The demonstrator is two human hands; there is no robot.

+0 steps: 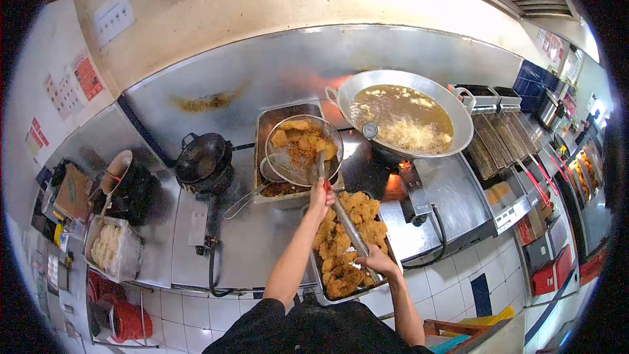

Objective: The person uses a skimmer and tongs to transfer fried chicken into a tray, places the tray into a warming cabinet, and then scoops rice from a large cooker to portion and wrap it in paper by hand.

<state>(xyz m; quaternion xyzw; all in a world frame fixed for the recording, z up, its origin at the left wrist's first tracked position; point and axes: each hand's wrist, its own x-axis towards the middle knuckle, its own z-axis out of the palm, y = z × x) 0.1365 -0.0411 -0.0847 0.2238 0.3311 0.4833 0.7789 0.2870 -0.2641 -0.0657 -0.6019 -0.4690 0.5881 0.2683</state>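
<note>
My left hand point(320, 195) is wrapped round the upper part of the long metal handle of a large round strainer point(283, 162). Lower on that handle, near its end, my right hand point(378, 259) grips it too. Several pieces of golden fried chicken point(303, 136) and loose crumbs lie in the strainer's mesh. The strainer is over a rectangular metal pan point(269, 115) holding dark crumbs. Beneath the handle, close to my body, a tray point(391, 249) is heaped with fried chicken point(359, 212). Part of the heap is hidden by my hands and the handle.
A big wok point(462, 132) of bubbling oil sits over a flame at the back right, a round dial gauge point(370, 130) at its rim. Fryer baskets point(501, 142) with red handles stand farther right. At left are a black pot point(203, 160) and a clear tub point(121, 259) of pale food.
</note>
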